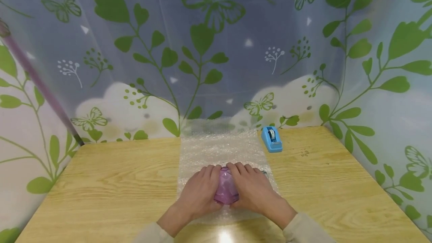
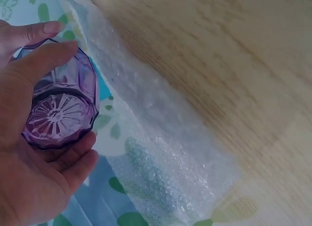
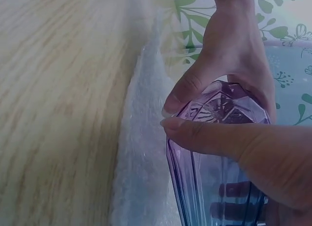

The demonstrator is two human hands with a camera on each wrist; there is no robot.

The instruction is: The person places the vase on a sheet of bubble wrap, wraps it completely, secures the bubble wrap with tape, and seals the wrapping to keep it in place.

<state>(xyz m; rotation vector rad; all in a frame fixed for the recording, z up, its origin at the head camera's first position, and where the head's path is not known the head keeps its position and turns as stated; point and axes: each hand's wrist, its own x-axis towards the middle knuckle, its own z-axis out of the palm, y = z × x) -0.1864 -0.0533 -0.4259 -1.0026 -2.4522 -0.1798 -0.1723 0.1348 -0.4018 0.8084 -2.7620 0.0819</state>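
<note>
A faceted drinking glass (image 1: 227,186), purple shading to blue, lies on its side over a sheet of bubble wrap (image 1: 219,145). My left hand (image 1: 200,188) grips its purple end, where a starburst-patterned base (image 2: 57,116) shows in the left wrist view. My right hand (image 1: 253,186) curls round the glass farther right, with several fingers seen through the clear wall in the right wrist view. Both thumbs are on the near side, their tips close together in that view. The hands hide much of the glass in the head view.
A blue tape dispenser (image 1: 272,140) with a roll of tape stands beside the wrap's far right corner. The wood-grain table (image 1: 118,183) is backed by a leaf-and-butterfly printed curtain (image 1: 236,66), and the wrap's far end reaches it. A purple pole (image 1: 44,85) leans at the left.
</note>
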